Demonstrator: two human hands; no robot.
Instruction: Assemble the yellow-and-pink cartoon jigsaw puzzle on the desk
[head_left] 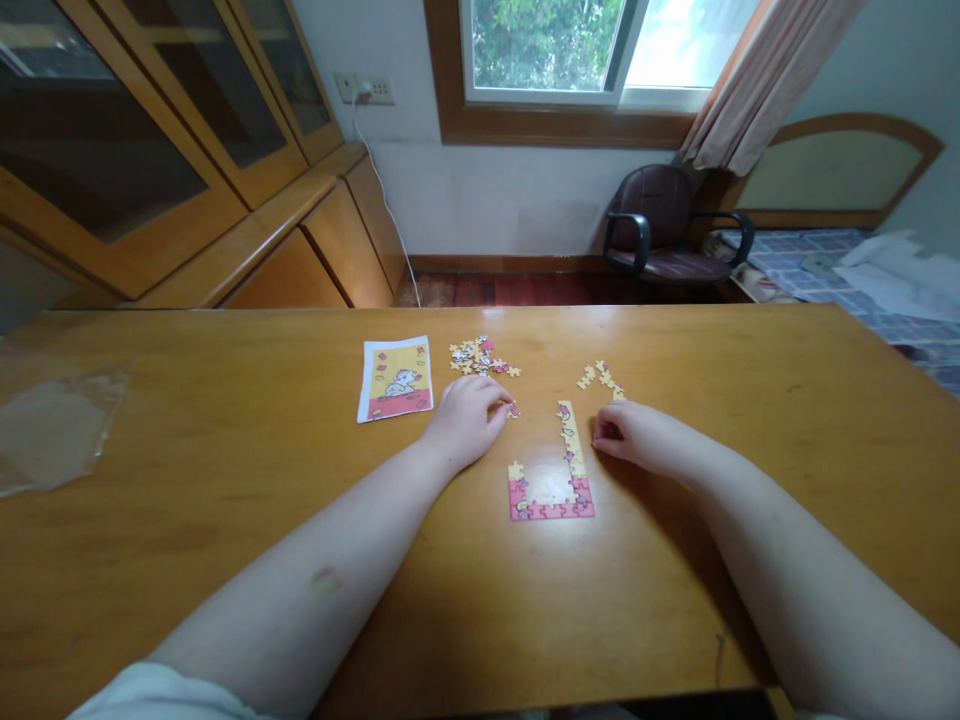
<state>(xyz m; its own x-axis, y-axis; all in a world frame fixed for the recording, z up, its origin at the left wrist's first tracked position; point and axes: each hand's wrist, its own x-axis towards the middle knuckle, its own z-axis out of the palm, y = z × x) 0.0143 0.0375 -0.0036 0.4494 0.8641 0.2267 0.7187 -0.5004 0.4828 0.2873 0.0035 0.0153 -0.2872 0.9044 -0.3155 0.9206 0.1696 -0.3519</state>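
Observation:
A partly joined jigsaw frame (553, 495), pink along the bottom and yellow up its right side, lies on the wooden table (225, 500). My left hand (466, 420) rests palm down left of it, fingertips pinched on a small puzzle piece (512, 409). My right hand (637, 437) lies just right of the frame's yellow upright strip, fingers curled; what they hold, if anything, is hidden. A heap of loose pieces (480, 356) sits beyond my left hand. A smaller cluster of pieces (600, 379) lies beyond my right hand.
A reference picture card (396, 379) lies left of the loose pieces. A clear plastic bag (56, 425) lies at the table's far left. Beyond the table stand wooden cabinets (187, 150), a dark armchair (664, 230) and a bed (847, 270).

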